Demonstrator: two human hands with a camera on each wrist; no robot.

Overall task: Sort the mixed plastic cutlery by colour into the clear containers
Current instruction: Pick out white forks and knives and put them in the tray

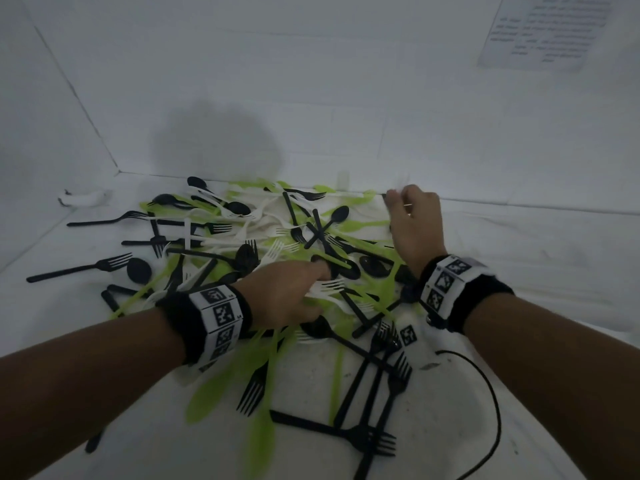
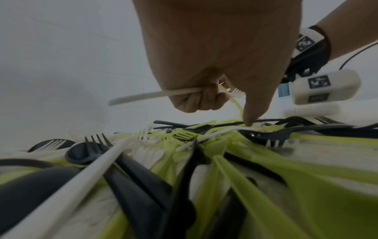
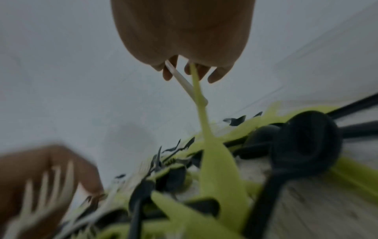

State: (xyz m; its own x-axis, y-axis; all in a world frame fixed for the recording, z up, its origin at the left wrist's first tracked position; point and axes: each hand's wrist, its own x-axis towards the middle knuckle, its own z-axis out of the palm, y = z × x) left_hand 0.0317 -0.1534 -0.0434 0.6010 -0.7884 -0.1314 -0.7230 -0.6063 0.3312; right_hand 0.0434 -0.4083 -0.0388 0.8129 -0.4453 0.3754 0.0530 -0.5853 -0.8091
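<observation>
Left hand (image 1: 287, 292) low over the middle of the cutlery pile (image 1: 263, 258), palm down; three fingers curled round white forks (image 2: 155, 95), forefinger out straight with its tip on the heap; right hand (image 1: 414, 225) raised at the far right edge of the pile, close to the white wall (image 1: 311, 81), fingers bunched and pinching a green spoon (image 3: 216, 163) by its handle together with a white handle (image 3: 184, 82); the spoon's bowl hangs down to the heap.

Pile of black, white and green forks and spoons tangled across the white-covered bench (image 1: 519, 271); loose black forks (image 1: 374, 441) lie nearer the body; a black cable (image 1: 491, 403) curves at right; a printed sheet (image 1: 540, 29) hangs on the wall, text unreadable; a crumpled white scrap (image 1: 85, 198) lies far left.

Head view hides what the right hand holds; the right wrist view shows it, though blurred; the left wrist view alone shows the curled grip on the forks; a pale, clear shape against the wall behind the pile is too faint to identify.
</observation>
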